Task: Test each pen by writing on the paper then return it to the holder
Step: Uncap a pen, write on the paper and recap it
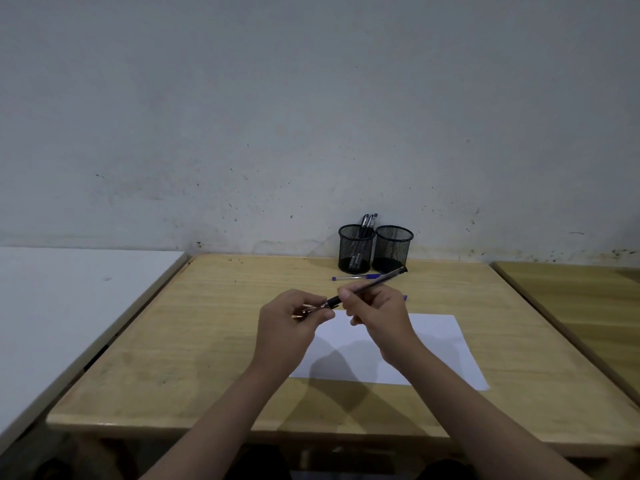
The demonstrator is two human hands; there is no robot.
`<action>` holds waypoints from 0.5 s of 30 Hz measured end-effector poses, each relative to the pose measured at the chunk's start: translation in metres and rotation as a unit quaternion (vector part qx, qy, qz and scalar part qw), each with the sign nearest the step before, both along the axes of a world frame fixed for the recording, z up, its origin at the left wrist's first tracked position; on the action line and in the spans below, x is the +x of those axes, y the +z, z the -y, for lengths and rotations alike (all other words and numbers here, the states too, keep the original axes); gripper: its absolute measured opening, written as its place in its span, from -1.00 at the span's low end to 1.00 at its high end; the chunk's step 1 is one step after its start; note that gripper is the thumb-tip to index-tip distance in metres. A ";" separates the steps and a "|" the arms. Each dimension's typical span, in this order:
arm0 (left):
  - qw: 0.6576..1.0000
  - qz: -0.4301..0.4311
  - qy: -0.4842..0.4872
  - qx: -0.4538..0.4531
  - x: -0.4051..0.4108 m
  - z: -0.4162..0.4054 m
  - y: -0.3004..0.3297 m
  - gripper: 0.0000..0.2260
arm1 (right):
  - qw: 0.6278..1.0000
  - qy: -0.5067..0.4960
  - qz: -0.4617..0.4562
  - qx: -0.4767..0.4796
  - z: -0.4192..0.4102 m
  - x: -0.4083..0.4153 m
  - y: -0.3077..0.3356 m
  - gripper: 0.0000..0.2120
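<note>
My right hand [377, 317] grips a dark pen [375, 281] by its barrel, slanting up to the right above the white paper [440, 351]. My left hand [291, 323] pinches the pen's cap [313, 309] at the pen's tip end; whether cap and pen still touch I cannot tell. Two black mesh holders stand by the wall: the left holder [356, 249] contains several pens, the right holder [394, 248] looks empty. A blue pen [353, 277] lies on the table in front of the holders.
The wooden table [207, 341] ends at the grey wall. A white table [69, 289] adjoins on the left and another wooden table [588, 306] on the right. A small blue piece [405, 298] shows just behind my right hand.
</note>
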State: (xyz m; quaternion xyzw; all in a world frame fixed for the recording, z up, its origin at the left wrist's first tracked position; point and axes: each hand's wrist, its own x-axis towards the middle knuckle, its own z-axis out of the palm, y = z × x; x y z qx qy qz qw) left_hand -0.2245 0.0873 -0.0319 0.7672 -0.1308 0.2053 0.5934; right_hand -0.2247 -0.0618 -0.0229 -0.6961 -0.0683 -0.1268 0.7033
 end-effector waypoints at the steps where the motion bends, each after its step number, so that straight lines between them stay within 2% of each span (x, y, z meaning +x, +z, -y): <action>1: 1.000 -0.014 -0.005 -0.009 -0.002 0.001 0.002 -0.83 | 1.000 0.008 0.000 0.000 0.000 -0.002 0.000 -0.90; 4: 0.999 -0.031 -0.038 -0.013 -0.008 -0.002 0.007 -0.79 | 1.000 0.017 -0.004 0.006 0.004 -0.007 0.002 -0.93; 8: 0.994 -0.026 -0.090 0.050 -0.013 -0.011 0.016 -0.71 | 0.999 0.027 -0.016 0.019 0.015 -0.015 0.003 -0.92; 12: 0.994 -0.052 -0.100 -0.001 -0.024 -0.009 0.026 -0.68 | 0.998 0.037 -0.023 0.044 0.016 -0.025 0.006 -0.93; 15: 0.994 -0.010 -0.105 0.017 -0.032 -0.008 0.029 -0.71 | 0.997 0.042 -0.013 0.071 0.019 -0.035 0.008 -0.88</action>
